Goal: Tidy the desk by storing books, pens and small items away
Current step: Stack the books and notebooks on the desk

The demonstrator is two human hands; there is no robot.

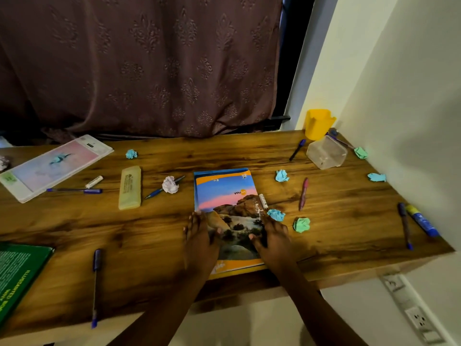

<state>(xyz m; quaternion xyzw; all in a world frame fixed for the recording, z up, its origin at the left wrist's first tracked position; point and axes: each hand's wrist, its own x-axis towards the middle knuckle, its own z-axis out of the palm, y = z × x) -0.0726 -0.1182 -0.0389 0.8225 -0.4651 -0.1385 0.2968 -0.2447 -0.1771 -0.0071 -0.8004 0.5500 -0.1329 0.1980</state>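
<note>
Flanking the notebook (228, 196): left hand (199, 237) on its 9 o'clock edge, right hand (273, 236) on its 3 o'clock edge. Fingers straight on both, thumbs flat on the cover, nothing clamped. Notebook sits mid-desk (349, 211), its 6 o'clock end overhanging the near edge. Yellow cup (319, 123) far at 1 o'clock, clear tub (326, 152) just beside it. Red pen (303, 193) at 3 o'clock, green book (20, 273) at 8 o'clock.

Left hand (199, 242) and right hand (273, 237) flat, fingers (194, 222) straight

Glossy-grained wooden desk (349, 208), glossy notebook cover (224, 196), clear plastic tub (326, 152), embossed cloth curtain (149, 58)
</note>
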